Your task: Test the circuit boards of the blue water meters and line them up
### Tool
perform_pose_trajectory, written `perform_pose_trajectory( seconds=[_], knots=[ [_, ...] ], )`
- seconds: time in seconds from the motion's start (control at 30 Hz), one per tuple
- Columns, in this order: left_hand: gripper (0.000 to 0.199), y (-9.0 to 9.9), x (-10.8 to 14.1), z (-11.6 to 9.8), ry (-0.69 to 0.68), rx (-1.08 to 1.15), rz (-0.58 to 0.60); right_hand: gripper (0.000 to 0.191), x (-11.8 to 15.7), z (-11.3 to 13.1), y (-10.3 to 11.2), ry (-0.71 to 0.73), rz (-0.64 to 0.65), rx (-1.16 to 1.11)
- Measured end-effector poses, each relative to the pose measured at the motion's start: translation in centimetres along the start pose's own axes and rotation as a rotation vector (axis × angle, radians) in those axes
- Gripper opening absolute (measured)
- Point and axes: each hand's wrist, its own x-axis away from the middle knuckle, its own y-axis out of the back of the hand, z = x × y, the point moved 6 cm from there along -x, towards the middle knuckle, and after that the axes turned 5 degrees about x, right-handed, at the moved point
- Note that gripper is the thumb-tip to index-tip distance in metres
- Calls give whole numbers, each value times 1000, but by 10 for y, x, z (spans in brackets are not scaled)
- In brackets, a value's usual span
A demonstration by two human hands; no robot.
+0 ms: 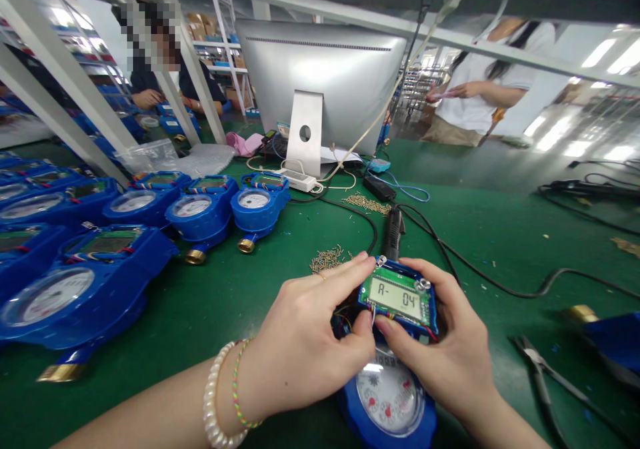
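Note:
Between my hands stands a blue water meter (pixel 390 402) with a round dial and an uncovered circuit board (pixel 400 299), whose display reads "A- 04". My left hand (pixel 315 335) closes on the board's left side, fingers along its upper left edge and thumb at the thin wires (pixel 373 315) below the display. My right hand (pixel 450 329) wraps the right side of the meter's display housing, thumb at the board's lower edge. Small clear round pieces lie on the board's top corners. Behind the meter lies a black electric screwdriver (pixel 393 232), its tip hidden.
Several blue meters (pixel 200 209) stand to the left. Two piles of small screws (pixel 327 260) lie on the green table (pixel 280 315). Pliers (pixel 540 369) and another blue meter (pixel 615 342) are at the right. A monitor (pixel 320 69) and cables stand behind. Two people are beyond the table.

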Motion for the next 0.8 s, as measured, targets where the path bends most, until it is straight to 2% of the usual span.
perform_pose_trajectory(
  seconds=[0.23,0.47,0.8],
  knots=[
    [50,-2,4,-4,-94,-120,39,59,1,0,1,17,0,27],
    [50,1,0,-3,-115,-121,82,57,-2,2,1,9,17,10],
    [48,-4,4,-4,-214,-253,84,53,-5,8,2,-7,29,-16]
  ],
)
